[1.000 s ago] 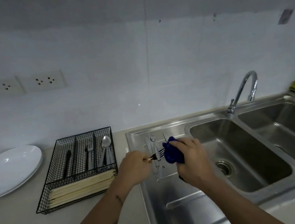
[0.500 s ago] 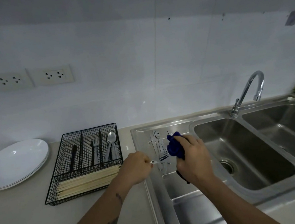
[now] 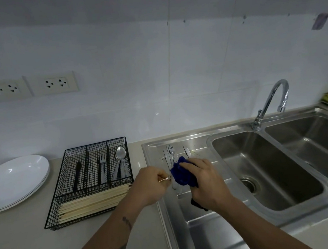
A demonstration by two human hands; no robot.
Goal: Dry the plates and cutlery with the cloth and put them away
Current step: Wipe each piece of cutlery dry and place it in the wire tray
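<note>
Left hand (image 3: 149, 185) pinches fork handle (image 3: 165, 179), right hand (image 3: 204, 181) grips blue cloth (image 3: 182, 174) wrapped round its tines, above sink drainboard (image 3: 200, 208); more cutlery (image 3: 171, 154) lies there.

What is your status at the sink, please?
Left hand pinches a metal utensil handle; right hand grips bunched blue cloth around it. More steel cutlery waits on draining board. Nothing blocking.

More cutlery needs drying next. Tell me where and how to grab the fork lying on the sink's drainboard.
Probably best by its handle. The fork lies flat on the drainboard, tines toward the wall, handle toward the person, partly hidden behind the blue cloth. Come from the near side and pinch the handle's edges.
</note>
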